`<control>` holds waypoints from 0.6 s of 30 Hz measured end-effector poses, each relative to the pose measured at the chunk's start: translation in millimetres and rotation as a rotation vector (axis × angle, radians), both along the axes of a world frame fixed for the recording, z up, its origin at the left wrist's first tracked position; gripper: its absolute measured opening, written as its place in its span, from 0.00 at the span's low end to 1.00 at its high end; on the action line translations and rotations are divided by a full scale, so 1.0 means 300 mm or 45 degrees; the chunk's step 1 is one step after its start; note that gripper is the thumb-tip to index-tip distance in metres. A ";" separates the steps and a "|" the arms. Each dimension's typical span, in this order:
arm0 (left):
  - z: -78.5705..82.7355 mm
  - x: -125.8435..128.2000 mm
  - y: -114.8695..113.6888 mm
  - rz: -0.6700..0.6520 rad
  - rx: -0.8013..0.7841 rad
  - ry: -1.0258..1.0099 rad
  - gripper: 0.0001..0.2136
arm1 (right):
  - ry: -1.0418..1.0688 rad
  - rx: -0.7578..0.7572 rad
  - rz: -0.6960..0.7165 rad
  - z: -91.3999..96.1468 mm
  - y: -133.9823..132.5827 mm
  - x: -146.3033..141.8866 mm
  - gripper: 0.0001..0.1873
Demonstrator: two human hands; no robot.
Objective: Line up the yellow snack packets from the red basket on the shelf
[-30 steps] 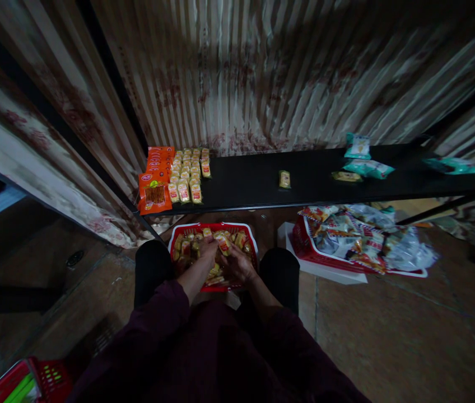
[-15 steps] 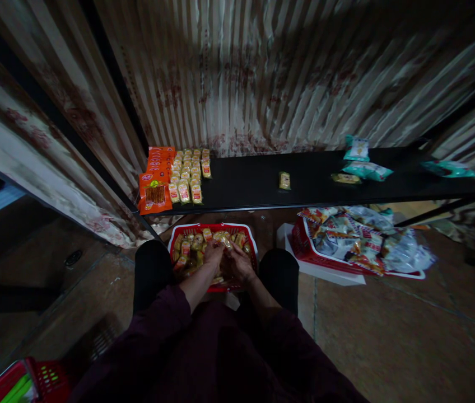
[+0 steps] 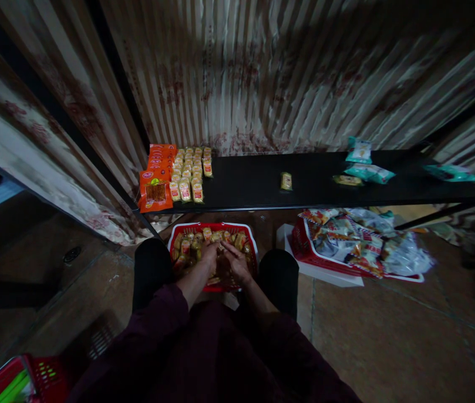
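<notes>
Between my knees stands a red basket (image 3: 254, 249) with a white rim, holding many small yellow-wrapped snack packets (image 3: 185, 247). Both my hands are over the packets inside it. My left hand (image 3: 209, 255) reaches in from the left, its fingertips blending with the wrappers, so its grip is unclear. My right hand (image 3: 237, 263) comes from the right with fingers stretched toward the left fingertips, and no packet shows clearly in it. Rows of similar yellow packets (image 3: 186, 190) stand at the left of the black shelf (image 3: 241, 182), beside orange snack bags (image 3: 155, 190).
On the shelf lie a single yellow packet (image 3: 286, 181) and teal bags (image 3: 369, 172). Right of my knee, a second red basket (image 3: 300, 243) overflows with clear and printed bags (image 3: 367, 246). Another red basket (image 3: 48, 375) sits at lower left. A dark shelf post (image 3: 117, 73) rises on the left.
My hands have moved slightly apart and my right fingers are more stretched out. The shiny packet held between them earlier no longer shows clearly in their grip.
</notes>
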State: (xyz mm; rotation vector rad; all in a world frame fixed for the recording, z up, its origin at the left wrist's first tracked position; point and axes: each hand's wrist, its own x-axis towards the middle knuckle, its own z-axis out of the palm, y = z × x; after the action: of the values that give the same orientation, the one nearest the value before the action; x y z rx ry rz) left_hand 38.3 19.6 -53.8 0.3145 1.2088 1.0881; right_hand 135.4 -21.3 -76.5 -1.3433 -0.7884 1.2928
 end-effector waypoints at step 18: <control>0.000 -0.045 0.026 -0.012 -0.126 -0.138 0.08 | -0.118 0.106 -0.057 0.008 0.005 -0.028 0.23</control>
State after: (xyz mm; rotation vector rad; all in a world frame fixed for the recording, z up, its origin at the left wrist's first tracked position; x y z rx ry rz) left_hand 24.8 27.4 -54.0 0.1821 1.1588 1.0208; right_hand 127.1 -19.7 -74.1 -1.3541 -0.8615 1.1571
